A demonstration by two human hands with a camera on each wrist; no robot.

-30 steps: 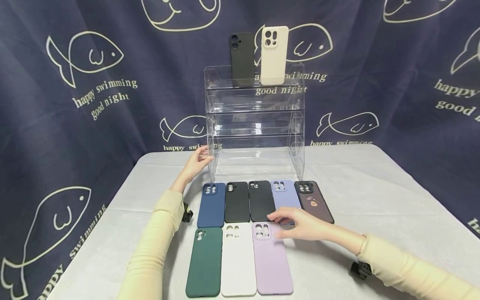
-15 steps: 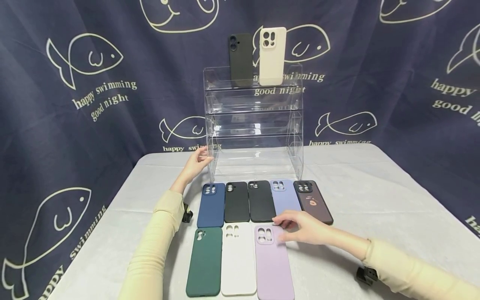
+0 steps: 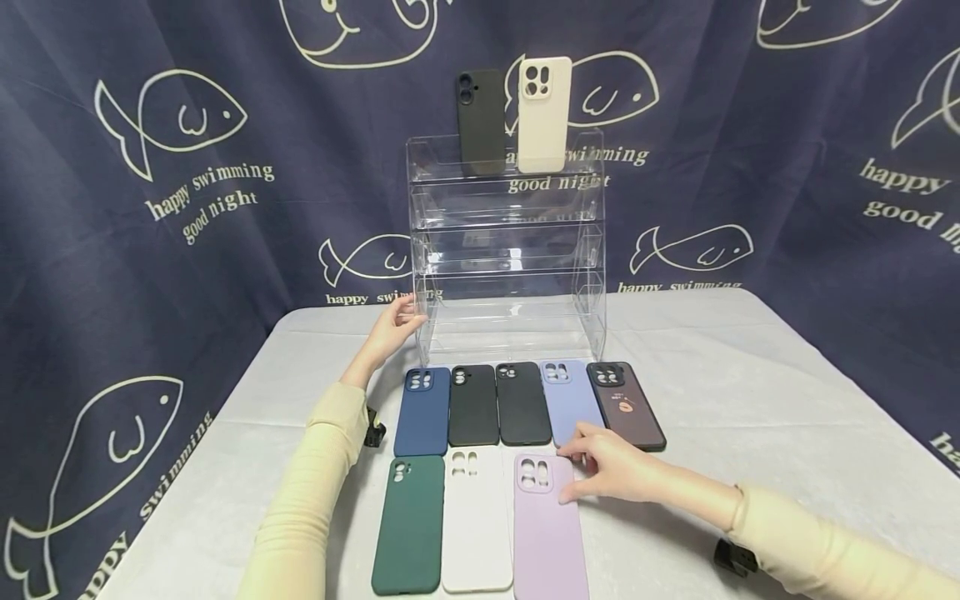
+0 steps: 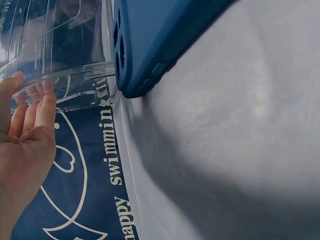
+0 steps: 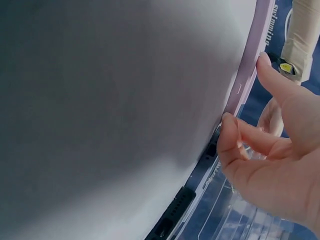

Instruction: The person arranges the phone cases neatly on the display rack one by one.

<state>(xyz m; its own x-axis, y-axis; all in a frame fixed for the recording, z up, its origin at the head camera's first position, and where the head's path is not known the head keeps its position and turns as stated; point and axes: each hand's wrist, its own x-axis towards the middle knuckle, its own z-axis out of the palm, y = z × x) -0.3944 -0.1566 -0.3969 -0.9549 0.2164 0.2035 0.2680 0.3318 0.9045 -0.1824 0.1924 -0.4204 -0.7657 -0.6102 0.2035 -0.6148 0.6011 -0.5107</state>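
1. My right hand [image 3: 622, 467] has the lilac case [image 3: 550, 533] pinched by its upper right corner: thumb on the long side, index fingertip up at the top edge.
2. That case is at the right end of the front row, a small gap away from the white case [image 3: 477, 533]. Honestly can't tell if its top end is off the table [image 3: 750, 375]. The green case [image 3: 408, 525] is at the row's left end.
3. My left hand [image 3: 390, 332] is pretty relaxed, fingertips just resting on the left side of the clear rack [image 3: 510, 273].
4. Back row, left to right: dark blue case [image 3: 422, 417], 2 black cases [image 3: 474, 408], periwinkle case [image 3: 572, 396], dark brown case [image 3: 633, 417].
5. 2 more, a charcoal case [image 3: 482, 125] and a cream case [image 3: 545, 117], stand on the rack's top tier.
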